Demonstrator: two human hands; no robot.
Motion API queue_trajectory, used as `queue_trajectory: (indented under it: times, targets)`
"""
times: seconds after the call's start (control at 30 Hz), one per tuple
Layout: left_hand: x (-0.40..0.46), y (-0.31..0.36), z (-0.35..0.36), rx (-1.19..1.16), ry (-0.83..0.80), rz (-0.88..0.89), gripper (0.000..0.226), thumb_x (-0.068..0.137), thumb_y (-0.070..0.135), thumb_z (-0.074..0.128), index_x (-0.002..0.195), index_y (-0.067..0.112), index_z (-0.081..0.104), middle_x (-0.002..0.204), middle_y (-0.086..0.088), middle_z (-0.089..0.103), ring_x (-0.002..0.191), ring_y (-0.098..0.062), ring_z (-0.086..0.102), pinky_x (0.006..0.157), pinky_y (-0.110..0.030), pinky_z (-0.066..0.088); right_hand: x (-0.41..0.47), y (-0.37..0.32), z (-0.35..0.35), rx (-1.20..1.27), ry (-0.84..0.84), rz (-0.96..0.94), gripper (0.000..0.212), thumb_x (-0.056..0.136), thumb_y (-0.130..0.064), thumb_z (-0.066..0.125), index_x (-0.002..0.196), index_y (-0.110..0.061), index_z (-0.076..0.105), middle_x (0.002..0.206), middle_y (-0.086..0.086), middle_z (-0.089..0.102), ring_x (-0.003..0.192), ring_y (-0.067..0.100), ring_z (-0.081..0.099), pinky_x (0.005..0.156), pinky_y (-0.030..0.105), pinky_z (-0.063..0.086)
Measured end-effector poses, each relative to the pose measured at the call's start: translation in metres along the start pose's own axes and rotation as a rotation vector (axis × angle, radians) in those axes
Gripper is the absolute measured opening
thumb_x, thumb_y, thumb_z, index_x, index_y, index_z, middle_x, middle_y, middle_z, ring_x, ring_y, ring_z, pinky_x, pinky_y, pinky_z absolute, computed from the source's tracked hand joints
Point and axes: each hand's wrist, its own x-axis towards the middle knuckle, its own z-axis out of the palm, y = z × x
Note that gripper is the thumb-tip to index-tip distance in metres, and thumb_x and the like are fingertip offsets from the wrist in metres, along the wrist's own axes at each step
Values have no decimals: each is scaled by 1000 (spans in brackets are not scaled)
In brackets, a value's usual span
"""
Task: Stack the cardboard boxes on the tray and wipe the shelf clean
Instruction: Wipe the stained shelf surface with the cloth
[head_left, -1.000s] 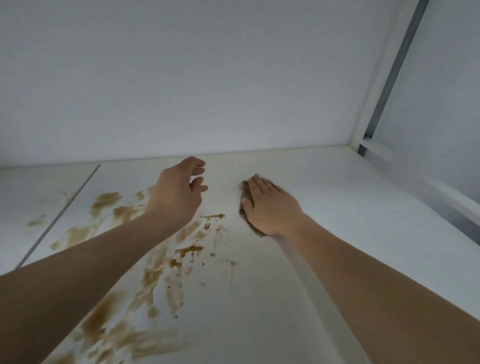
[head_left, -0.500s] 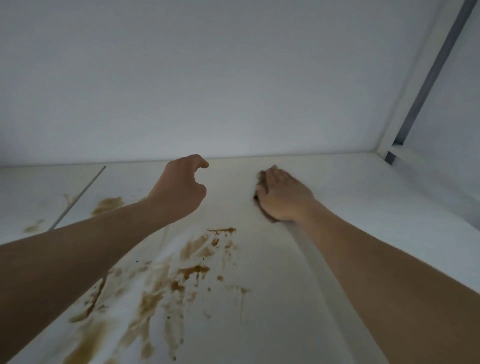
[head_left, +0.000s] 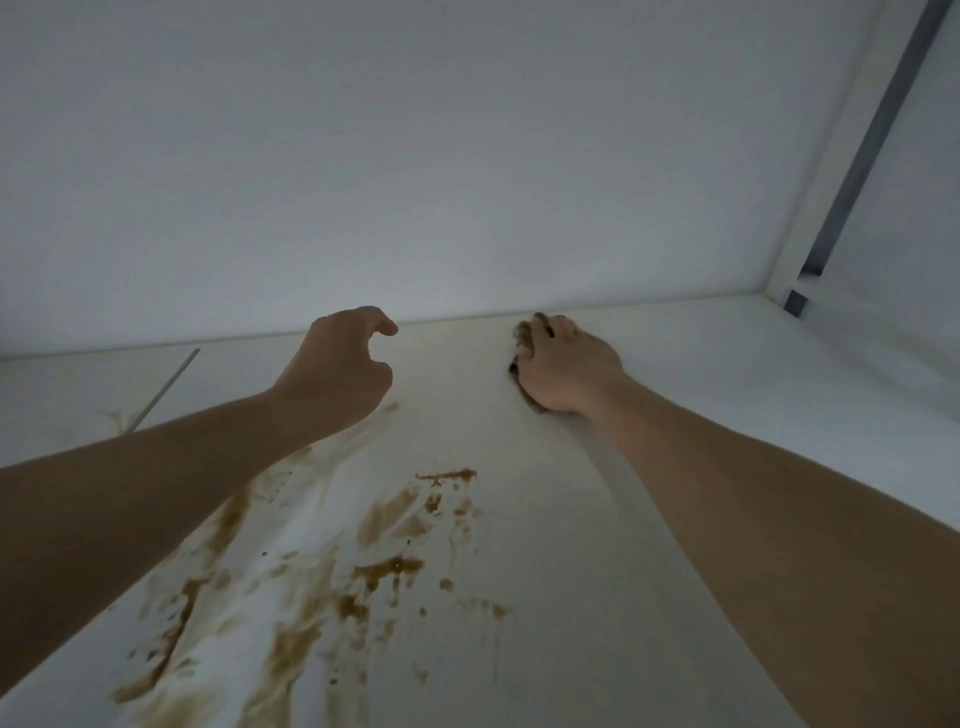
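Note:
The white shelf (head_left: 701, 415) fills the lower view, smeared with brown stains (head_left: 395, 525) across its middle and left. My right hand (head_left: 566, 369) presses a brown, soiled cloth (head_left: 524, 332) flat on the shelf near the back wall; only the cloth's edge shows past my fingers. My left hand (head_left: 343, 369) hovers above the shelf to the left, fingers loosely curled, holding nothing. No boxes or tray are in view.
The white back wall (head_left: 415, 182) rises right behind both hands. A white upright post with a grey metal rail (head_left: 862, 150) marks the right rear corner. A thin seam (head_left: 166, 387) runs across the shelf at far left.
My right hand has pushed the cloth away from me to the back wall, its fingers curling over it. My left hand moved back too and curled loosely.

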Motion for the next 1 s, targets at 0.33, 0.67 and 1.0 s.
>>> queue_trajectory:
  times: [0.33,0.67,1.0]
  targets:
    - [18,16,15,-8,2,28,54,77,-9,43,126,11,54,108,-9,60,88,-15,53,82,-33,50,1,103,-15,-28,-18,144,60,103,-41,17,155,-11,7,163,2,3,150,18,8,120,32,8]
    - [22,-8,1,6,88,-19,53,78,-10,44,127,8,56,133,-10,54,123,-19,51,83,-21,37,36,47,-5,-23,-106,207,63,102,-39,11,155,-8,-4,163,6,-8,150,19,-4,122,34,0]
    - [5,-32,-20,79,89,-68,53,82,-6,42,131,11,53,137,-3,51,125,-15,48,78,-21,36,8,-76,7,-41,-173,-314,62,102,-50,11,156,-22,-4,162,-8,-8,149,8,-3,121,32,2]
